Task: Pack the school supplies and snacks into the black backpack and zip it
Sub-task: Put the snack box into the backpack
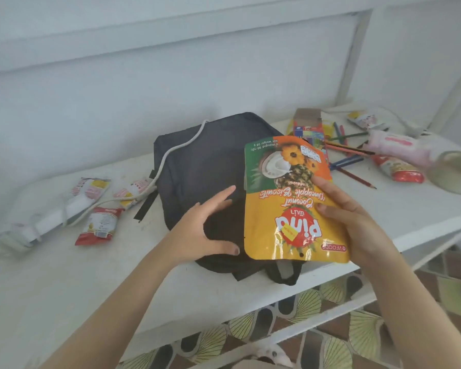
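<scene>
Well left of the left fingers lie small crinkly red-and-white snack packets. Beyond those fingertips a thin white cable trails across the black backpack, and it would likely snag or drag if the bag is lifted. The left hand rests flat on the matte woven fabric, fingers straight, grasping nothing. Just right of its thumb, the right hand pinches a flat, glossy pineapple biscuit pouch by one edge, upside down over the backpack. The slick film could slip from so small a hold. No open zip shows, so forcing the pouch in may crush the biscuits. Beyond the right fingers lie slim coloured pencils, which may roll, and a soft pink pencil case.
</scene>
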### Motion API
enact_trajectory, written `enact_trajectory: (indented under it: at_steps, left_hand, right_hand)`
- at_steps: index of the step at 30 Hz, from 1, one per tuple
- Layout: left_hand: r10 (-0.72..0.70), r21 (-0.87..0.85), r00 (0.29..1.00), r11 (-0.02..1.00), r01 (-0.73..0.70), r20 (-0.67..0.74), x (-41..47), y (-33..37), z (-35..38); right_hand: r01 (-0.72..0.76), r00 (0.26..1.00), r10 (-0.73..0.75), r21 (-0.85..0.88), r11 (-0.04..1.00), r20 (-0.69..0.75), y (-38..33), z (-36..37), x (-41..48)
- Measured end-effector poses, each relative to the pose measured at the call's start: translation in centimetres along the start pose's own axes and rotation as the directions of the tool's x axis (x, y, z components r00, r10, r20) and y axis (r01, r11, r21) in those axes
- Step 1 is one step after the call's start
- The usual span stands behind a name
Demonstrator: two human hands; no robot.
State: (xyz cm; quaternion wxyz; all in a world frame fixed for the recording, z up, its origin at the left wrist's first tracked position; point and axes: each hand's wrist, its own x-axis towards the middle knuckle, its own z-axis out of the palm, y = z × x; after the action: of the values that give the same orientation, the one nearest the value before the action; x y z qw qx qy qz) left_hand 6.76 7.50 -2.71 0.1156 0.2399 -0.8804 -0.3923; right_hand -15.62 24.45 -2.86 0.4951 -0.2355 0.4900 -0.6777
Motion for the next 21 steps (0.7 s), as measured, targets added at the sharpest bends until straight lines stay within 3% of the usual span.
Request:
enact_trajectory:
  at_steps: [3, 7, 9, 10, 12, 14, 15, 17, 18, 21]
  left_hand:
    - [0.074, 0.230, 0.996, 0.970, -0.082, 0.043, -0.1, -0.9, 0.8]
    - [0.160, 0.229, 0.983, 0.964, -0.136, -0.088, 0.1, -1.1, 1.4]
    - [0.225, 0.244, 0.949, 0.955, -0.171, -0.219, 0.5, -1.5, 1.2]
    - [0.289, 0.294, 0.909, 0.935, -0.200, -0.301, 0.9, -1.7, 0.9]
    - [0.503, 0.537, 0.756, 0.808, -0.241, -0.418, 1.9, -2.3, 0.0]
    - [0.730, 0.776, 0.583, 0.579, -0.251, -0.356, 2.8, -2.7, -0.9]
    - [0.805, 0.845, 0.533, 0.458, -0.277, -0.261, 3.0, -2.9, -1.2]
    - [0.844, 0.878, 0.533, 0.292, -0.379, -0.051, 3.2, -3.3, -1.7]
    - [0.824, 0.868, 0.567, 0.264, -0.419, 0.023, 3.2, -3.5, -1.9]
    - [0.689, 0.870, 0.723, 0.320, -0.375, 0.058, 2.9, -4.1, -1.7]
  right_hand:
    - [-0.003, 0.999, 0.004, 0.021, 1.000, -0.045, 0.5, -1.3, -1.2]
    - [-0.003, 0.996, 0.008, 0.062, 0.998, -0.087, 1.6, -2.5, -2.3]
    - [0.003, 0.996, 0.006, 0.091, 0.996, -0.090, 2.0, -2.9, -2.9]
    - [0.005, 0.996, 0.005, 0.109, 0.994, -0.086, 2.1, -3.1, -3.2]
    - [0.011, 0.998, -0.002, 0.155, 0.988, -0.062, 2.3, -3.3, -3.9]
    - [0.015, 0.999, -0.007, 0.193, 0.981, -0.043, 2.5, -3.5, -4.6]
    - [0.017, 0.999, -0.010, 0.201, 0.979, -0.035, 2.6, -3.7, -4.9]
    - [0.006, 1.000, -0.004, 0.206, 0.979, -0.010, 2.8, -4.3, -5.3]
    - [-0.011, 1.000, 0.010, 0.198, 0.980, 0.003, 2.9, -4.6, -5.5]
    - [-0.093, 0.995, 0.087, 0.156, 0.983, 0.042, 3.2, -5.4, -6.1]
